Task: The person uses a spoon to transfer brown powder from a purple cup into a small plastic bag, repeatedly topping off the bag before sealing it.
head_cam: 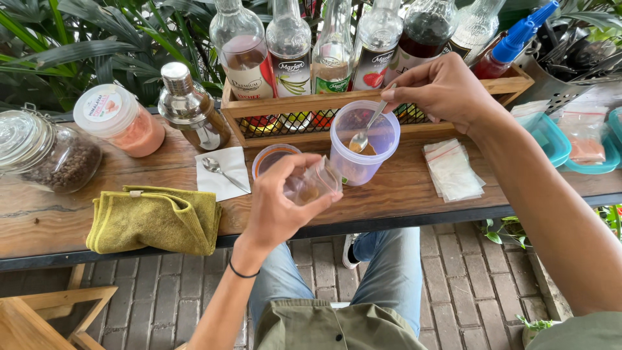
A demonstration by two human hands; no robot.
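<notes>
— Start nearest. What do the hands have?

— The left hand [278, 207] pinches one small clear plastic bag [311, 186] between thumb and fingers, its mouth tipped up and right toward the tub. There is something brownish inside. The right hand [440, 91] pinches the top of one metal spoon [366, 129] between thumb and fingertips.

— Which way does that spoon run?

— Its long axis slants from the fingers at upper right down to the lower left, bowl end down inside the clear plastic tub [363, 146]. The tub stands upright on the wooden counter [389, 194], just beside the bag.

— What else lies near it?

— One round, orange-tinted lid [272, 157] left of the tub, a second spoon [220, 172] lying on a white paper napkin [227, 181], one folded yellow-green cloth [155, 220] with a nubby weave, and one stack of flat clear bags [450, 170] to the right.

— And farther back?

— One glass clip-top jar [48, 152] of dark beans, one plastic jar [120, 120] of pinkish powder on its side, and one shiny steel shaker [191, 107]. Behind the tub a slatted wooden crate [285, 107] holds six tall glass bottles [288, 45] that I can count, with two blue-nozzled bottles [518, 35] at its right end. Teal plastic boxes [551, 139] sit at the far right, though their number is unclear.
</notes>
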